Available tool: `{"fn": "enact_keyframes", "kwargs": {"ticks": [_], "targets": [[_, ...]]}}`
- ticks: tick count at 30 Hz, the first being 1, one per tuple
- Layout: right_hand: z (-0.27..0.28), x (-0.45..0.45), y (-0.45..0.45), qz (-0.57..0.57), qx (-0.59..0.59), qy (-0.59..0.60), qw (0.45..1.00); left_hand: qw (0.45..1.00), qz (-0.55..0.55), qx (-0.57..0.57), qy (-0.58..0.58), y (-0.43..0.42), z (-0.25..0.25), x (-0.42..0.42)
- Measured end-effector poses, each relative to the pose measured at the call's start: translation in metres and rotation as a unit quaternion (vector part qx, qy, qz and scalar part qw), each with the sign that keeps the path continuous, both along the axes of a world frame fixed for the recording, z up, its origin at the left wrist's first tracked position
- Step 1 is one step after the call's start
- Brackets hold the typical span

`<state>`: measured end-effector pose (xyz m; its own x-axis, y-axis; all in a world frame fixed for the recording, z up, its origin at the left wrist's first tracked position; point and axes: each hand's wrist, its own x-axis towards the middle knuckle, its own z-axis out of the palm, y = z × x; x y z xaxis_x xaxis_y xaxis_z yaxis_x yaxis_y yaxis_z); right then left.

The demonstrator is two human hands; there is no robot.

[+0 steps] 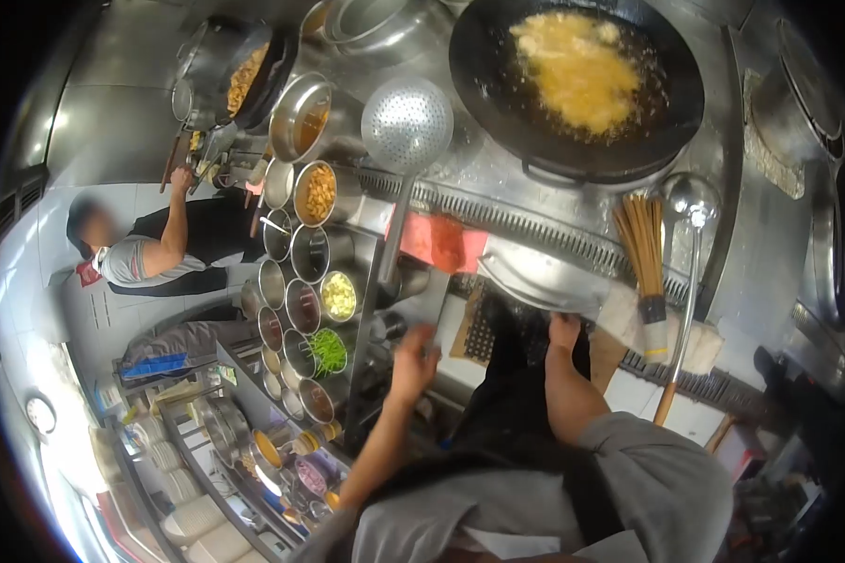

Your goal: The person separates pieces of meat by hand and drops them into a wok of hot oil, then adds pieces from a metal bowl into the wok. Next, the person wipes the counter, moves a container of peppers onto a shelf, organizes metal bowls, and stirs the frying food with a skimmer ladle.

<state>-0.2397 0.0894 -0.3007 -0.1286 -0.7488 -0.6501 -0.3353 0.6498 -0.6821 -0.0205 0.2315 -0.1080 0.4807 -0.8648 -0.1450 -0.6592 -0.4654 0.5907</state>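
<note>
My left hand [413,364] is in the air below the skimmer's handle, fingers loosely bent and apart, with nothing visible in it. My right hand [563,332] is at the near rim of a shallow metal pan [540,277], closed on it, its fingertips partly hidden. This pan lies tilted at the stove's front edge, beside a red cloth [434,240]. A perforated skimmer [407,120] rests on the steel top. In the black wok [483,89], yellow food [577,75] bubbles in oil.
Right of the pan are a bamboo brush [640,249] and a ladle [693,202]. Left stand metal containers, with chopped green food [328,350] in one. A co-worker [145,258] stands at the far left by another wok [270,84]. Shelves hold stacked dishes [192,519].
</note>
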Motion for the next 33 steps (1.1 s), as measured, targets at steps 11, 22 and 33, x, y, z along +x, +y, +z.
{"fn": "enact_keyframes", "kwargs": {"ticks": [11, 22, 33], "targets": [[0.032, 0.009, 0.012, 0.130, -0.102, 0.165, 0.972, 0.989, 0.017, 0.148, -0.003, -0.201, -0.055, 0.101], [0.071, -0.112, 0.085, 0.154, -0.120, 0.313, 0.929, 0.904, 0.032, -0.090, 0.416, -0.187, -0.050, 0.095], [0.126, -0.203, 0.075, 0.254, -0.055, 0.314, 0.913, 0.812, 0.074, -0.080, 0.573, -0.259, 0.047, 0.024]]}}
